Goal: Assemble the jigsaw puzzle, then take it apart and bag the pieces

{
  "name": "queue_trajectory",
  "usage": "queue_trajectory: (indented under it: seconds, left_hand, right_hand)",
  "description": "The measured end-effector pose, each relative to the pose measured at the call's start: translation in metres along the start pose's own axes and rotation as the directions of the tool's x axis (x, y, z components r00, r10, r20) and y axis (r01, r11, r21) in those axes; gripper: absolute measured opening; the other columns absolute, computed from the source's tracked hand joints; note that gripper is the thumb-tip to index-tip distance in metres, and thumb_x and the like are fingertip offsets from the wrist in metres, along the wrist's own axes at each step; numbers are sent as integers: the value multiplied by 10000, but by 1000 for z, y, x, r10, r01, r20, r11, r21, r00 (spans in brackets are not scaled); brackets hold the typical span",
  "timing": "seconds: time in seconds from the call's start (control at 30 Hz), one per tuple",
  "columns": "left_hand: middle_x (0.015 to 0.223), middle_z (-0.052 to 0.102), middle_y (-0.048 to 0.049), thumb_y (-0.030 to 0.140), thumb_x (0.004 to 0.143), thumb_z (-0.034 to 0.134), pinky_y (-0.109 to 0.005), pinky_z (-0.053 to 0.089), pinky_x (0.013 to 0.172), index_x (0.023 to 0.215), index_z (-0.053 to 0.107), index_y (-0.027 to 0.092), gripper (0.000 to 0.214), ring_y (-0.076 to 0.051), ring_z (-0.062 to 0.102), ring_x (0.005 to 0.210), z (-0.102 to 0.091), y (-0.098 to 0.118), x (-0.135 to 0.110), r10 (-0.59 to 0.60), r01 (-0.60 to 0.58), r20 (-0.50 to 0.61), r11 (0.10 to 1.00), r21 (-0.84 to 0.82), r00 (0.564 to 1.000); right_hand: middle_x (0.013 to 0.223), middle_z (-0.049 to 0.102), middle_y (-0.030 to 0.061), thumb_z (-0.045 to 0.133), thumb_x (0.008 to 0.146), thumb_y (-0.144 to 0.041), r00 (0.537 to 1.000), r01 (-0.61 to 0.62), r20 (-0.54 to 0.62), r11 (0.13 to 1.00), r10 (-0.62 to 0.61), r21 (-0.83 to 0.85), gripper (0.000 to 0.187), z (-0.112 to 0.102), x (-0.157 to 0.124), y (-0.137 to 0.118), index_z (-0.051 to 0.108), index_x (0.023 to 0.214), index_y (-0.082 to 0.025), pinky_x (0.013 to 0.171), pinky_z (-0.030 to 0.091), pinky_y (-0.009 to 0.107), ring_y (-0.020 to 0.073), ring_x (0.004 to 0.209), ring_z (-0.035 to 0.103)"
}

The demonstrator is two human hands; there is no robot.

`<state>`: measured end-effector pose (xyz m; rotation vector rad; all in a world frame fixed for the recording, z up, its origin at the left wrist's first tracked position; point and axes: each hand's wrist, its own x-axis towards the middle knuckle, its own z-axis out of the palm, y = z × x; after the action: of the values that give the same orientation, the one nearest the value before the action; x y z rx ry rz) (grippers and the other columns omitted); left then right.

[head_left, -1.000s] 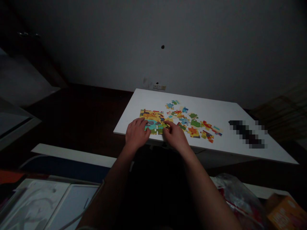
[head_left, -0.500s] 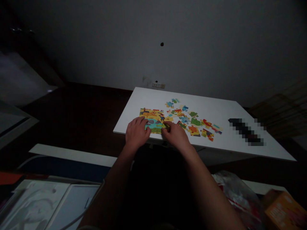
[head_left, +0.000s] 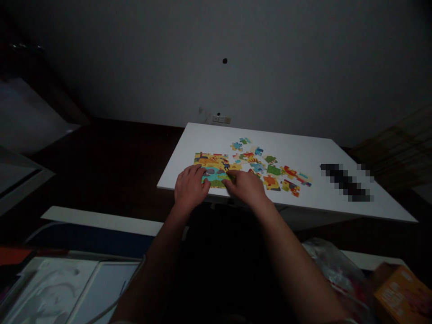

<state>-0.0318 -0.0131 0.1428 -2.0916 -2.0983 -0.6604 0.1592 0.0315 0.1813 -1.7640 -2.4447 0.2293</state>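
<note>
A partly joined jigsaw puzzle (head_left: 216, 161) with a yellow, blue and green picture lies flat near the table's front edge. My left hand (head_left: 191, 186) rests over its lower left side, fingers laid down on it and thumb held apart on the green strip. At the lower right corner my right hand (head_left: 247, 185) has its thumb and index finger bent around a green puzzle piece (head_left: 231, 177), mostly hidden by the fingers. Right of this hand lie several loose puzzle pieces, among them an orange piece (head_left: 271, 182) and a green piece (head_left: 275, 169).
The white table (head_left: 293, 144) stands before a grey wall with a socket strip (head_left: 222, 119). A dark pixelated object (head_left: 346, 182) lies on its right part. Close to me are an open white box (head_left: 50, 288), a clear plastic bag (head_left: 332, 261) and an orange box (head_left: 403, 292).
The whole view has shifted slightly. My right thumb and fingers sit a little closer in on the puzzle's lower right corner; my left hand has barely moved.
</note>
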Motion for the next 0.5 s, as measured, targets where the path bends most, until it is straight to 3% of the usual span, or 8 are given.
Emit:
queue_trajectory:
  seconds: [0.2,0.37,0.5]
  left_hand:
    - [1445,578,-53,288,938,514,-444,407,1102,1274,623,254,355,-279,489,1329,-2,1,1,-21,20,32,1000,10,999]
    - [1435,586,-59,290,937,513,-459,411,1092,1271,628,255,355,-289,498,1318,-2,3,1,-23,23,18,1000,-1,1000]
    - [1437,587,-60,288,931,524,-451,417,1088,1271,630,260,357,-290,498,1322,-3,5,2,-41,41,33,999,15,999]
  right_hand:
    - [1034,699,111,413,1019,-527,990,67,-126,996,-59,59,420,13,-14,12,706,1205,-290,780,464,370,290,945,644]
    - [1065,621,135,528,978,-466,944,242,-254,965,-211,100,369,20,-22,24,704,1227,-258,929,438,417,315,1056,544]
    - [1063,602,125,548,969,-453,940,257,-265,957,-214,138,361,24,-21,28,700,1243,-275,988,414,453,320,1063,515]
